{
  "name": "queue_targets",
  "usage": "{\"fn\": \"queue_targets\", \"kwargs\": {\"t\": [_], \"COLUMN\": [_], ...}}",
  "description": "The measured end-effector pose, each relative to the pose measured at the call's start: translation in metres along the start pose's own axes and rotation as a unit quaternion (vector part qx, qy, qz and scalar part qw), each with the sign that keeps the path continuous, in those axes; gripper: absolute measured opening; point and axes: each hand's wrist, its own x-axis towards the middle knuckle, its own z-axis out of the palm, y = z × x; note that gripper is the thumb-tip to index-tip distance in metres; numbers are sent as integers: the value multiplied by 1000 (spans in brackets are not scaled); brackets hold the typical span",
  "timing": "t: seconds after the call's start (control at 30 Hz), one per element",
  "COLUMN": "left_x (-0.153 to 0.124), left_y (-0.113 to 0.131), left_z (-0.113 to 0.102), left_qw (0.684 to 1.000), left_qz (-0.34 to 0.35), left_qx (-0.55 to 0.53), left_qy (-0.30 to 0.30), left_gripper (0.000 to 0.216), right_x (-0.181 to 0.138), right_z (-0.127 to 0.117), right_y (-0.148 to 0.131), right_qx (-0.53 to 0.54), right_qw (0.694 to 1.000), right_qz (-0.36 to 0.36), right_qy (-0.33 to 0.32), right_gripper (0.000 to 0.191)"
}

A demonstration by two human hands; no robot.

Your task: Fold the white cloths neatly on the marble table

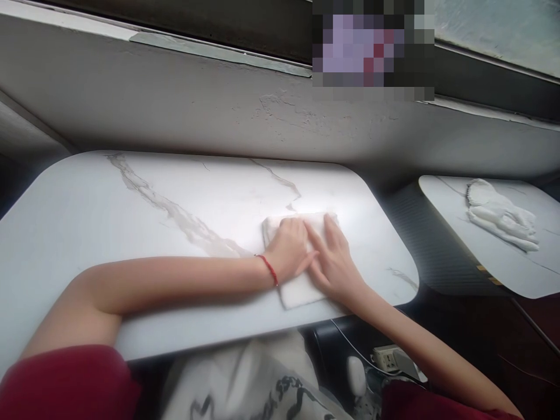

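Note:
A folded white cloth (301, 293) lies flat on a white marble-patterned tabletop (210, 198), right of its middle. My left hand (289, 248), with a red cord bracelet at the wrist, rests on the cloth's left part. Its fingers are bent down into the fabric and its thumb stretches to the right. Beside it, my right hand (333, 259) lies on the cloth's right part with fingers extended and apart. The two hands touch or nearly touch near the thumbs. Under the palms the cloth is hidden.
A second white tabletop (455, 204) stands to the right, bearing a crumpled white cloth (501, 213). A wall (210, 105) runs behind both. Below the near edge are a printed pale fabric (262, 385), a power strip (385, 357) and a thin white cable.

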Motion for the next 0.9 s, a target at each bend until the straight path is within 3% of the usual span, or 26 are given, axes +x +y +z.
{"fn": "queue_targets", "kwargs": {"t": [0.27,0.47,0.73,0.9], "left_x": [27,46,56,56], "left_y": [-39,-82,-147,-170], "left_z": [1,12,39,52], "left_qw": [996,989,974,970], "left_qz": [-69,-140,-217,-227], "left_qx": [-2,-28,-60,-69], "left_qy": [-49,-45,10,46], "left_gripper": [41,49,51,53], "right_x": [66,127,202,225], "right_z": [24,42,64,71], "right_y": [11,11,-10,-14], "right_qx": [9,-6,-15,-12], "right_qw": [1000,1000,998,998], "right_qz": [-5,23,54,48], "right_qy": [12,2,30,36], "right_gripper": [68,67,64,62]}}
